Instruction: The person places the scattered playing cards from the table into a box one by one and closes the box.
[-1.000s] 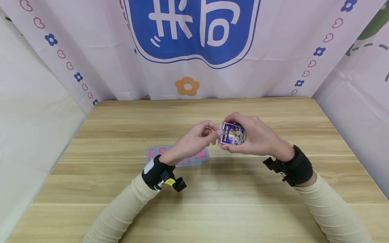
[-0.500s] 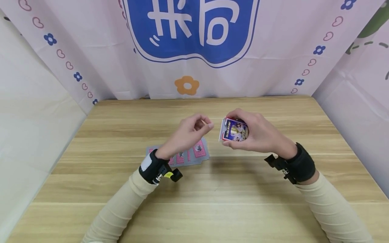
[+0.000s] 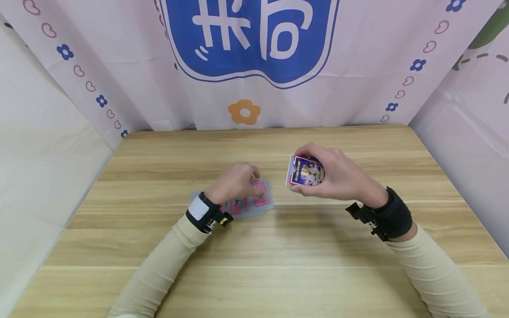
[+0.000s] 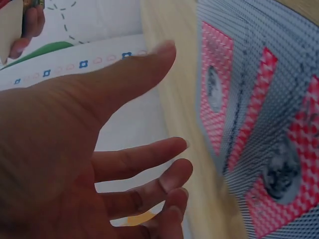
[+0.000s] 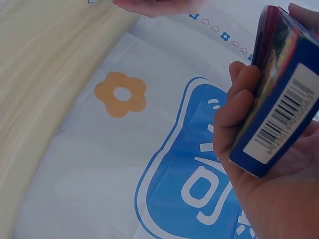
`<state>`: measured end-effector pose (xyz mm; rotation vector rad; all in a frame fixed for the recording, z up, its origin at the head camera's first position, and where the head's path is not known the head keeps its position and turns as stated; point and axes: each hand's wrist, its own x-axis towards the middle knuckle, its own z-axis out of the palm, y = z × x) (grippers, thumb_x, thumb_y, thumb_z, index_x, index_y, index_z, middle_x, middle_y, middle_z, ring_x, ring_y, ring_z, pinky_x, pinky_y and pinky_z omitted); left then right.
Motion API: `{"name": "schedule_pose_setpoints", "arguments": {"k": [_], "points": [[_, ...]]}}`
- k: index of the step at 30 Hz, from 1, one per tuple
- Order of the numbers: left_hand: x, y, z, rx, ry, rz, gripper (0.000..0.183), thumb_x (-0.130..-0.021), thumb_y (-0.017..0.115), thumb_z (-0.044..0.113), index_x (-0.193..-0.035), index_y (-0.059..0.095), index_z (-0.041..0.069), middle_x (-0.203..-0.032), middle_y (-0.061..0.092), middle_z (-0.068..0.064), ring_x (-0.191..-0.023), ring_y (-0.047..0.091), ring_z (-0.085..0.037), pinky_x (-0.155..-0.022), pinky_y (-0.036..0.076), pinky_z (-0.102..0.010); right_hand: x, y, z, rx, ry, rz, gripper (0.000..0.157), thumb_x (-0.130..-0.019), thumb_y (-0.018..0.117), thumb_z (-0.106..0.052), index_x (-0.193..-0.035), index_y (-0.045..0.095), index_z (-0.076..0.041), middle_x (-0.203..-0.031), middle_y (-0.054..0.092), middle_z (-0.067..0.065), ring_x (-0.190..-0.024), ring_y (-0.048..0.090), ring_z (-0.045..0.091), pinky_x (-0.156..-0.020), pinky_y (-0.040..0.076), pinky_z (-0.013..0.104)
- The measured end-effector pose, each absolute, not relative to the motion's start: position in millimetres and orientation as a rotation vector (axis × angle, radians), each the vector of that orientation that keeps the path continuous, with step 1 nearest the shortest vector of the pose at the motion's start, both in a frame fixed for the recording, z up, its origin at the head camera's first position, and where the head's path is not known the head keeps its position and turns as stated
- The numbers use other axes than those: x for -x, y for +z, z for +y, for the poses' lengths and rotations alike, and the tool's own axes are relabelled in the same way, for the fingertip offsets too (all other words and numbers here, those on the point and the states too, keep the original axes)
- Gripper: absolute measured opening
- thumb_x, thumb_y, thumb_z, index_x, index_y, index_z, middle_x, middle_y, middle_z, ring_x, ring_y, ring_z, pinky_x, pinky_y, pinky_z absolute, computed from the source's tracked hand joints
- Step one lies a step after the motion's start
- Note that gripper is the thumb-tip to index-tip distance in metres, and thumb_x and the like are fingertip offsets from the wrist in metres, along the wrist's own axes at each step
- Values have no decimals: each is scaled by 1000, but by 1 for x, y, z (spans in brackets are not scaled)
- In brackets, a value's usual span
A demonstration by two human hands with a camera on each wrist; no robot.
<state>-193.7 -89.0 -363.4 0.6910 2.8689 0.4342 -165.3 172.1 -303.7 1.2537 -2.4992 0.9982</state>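
A small card box point(image 3: 305, 171) with a purple picture front and a blue barcode side point(image 5: 279, 119) is held above the table in my right hand point(image 3: 334, 176), fingers curled round it, its top flap end toward the left. My left hand point(image 3: 235, 180) hovers low over a spread of playing cards point(image 3: 260, 199) lying face down, grey with pink patterned backs. In the left wrist view the fingers point(image 4: 149, 169) are relaxed and straight beside the cards point(image 4: 259, 129), holding nothing.
The wooden table point(image 3: 278, 256) has a white curtain with a blue logo point(image 3: 246, 39) and orange flower behind it. White fabric walls close in on both sides. Black wrist bands sit on both cream sleeves.
My left hand left the box's flap, moved left and dropped down over the spread cards. The right hand kept the box nearly still, slightly raised.
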Motion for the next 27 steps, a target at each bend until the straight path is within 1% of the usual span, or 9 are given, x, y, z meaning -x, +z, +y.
{"name": "schedule_pose_setpoints", "arguments": {"k": [3,8,10,13,15,19,22,23,27], "points": [[196,-368,-89,-682,353,2845,49,-69,81,41,-101,68,6,-94,64,-3,-73,53,-12,-65,48,-29,165,-304,172,-1254,1000,-2502,59,-68,80,-38,-115,52,-14,-95,61,-2,-76,57,7,-59,54,29],[198,-373,-89,-663,322,2855,41,-66,82,42,-86,67,9,-81,59,-1,-67,52,-14,-56,45,-29,166,-303,172,-1250,995,-2496,60,-68,80,-38,-115,52,-13,-95,62,-1,-75,57,8,-59,54,30],[199,-373,-89,-649,336,2857,39,-66,83,41,-82,66,11,-78,58,-1,-64,52,-15,-54,45,-29,166,-303,172,-1249,994,-2496,60,-68,80,-38,-115,52,-14,-96,61,-1,-75,57,8,-59,55,29],[199,-374,-89,-623,383,2854,39,-65,84,40,-83,66,11,-79,58,0,-65,53,-15,-54,46,-28,166,-303,172,-1252,996,-2502,60,-69,80,-38,-116,52,-14,-97,61,-1,-76,57,8,-59,55,29],[199,-374,-89,-604,407,2866,44,-63,86,40,-88,65,10,-81,57,1,-69,52,-15,-57,46,-27,166,-303,172,-1248,994,-2506,60,-69,80,-39,-116,52,-14,-97,61,-1,-76,57,8,-60,55,29],[199,-374,-90,-598,451,2887,45,-60,87,39,-72,58,7,-70,50,1,-57,47,-13,-48,40,-26,165,-304,172,-1247,985,-2509,60,-69,80,-40,-116,52,-15,-98,61,-2,-76,57,7,-60,54,29],[198,-374,-90,-584,481,2870,47,-62,87,37,-59,51,7,-58,44,2,-44,44,-10,-39,35,-25,165,-304,172,-1251,981,-2508,60,-69,79,-41,-115,52,-15,-98,61,-3,-76,57,7,-60,54,29],[198,-374,-90,-584,487,2862,46,-63,86,36,-57,50,8,-55,44,3,-41,44,-9,-38,34,-24,165,-304,172,-1253,979,-2509,60,-69,79,-41,-115,52,-15,-98,61,-3,-76,57,7,-60,54,29],[197,-370,-91,-575,538,2805,37,-70,83,31,-58,54,11,-52,48,4,-40,48,-7,-36,36,-22,165,-305,171,-1258,981,-2510,59,-69,79,-41,-115,52,-15,-98,61,-3,-76,58,7,-59,54,28]]}}
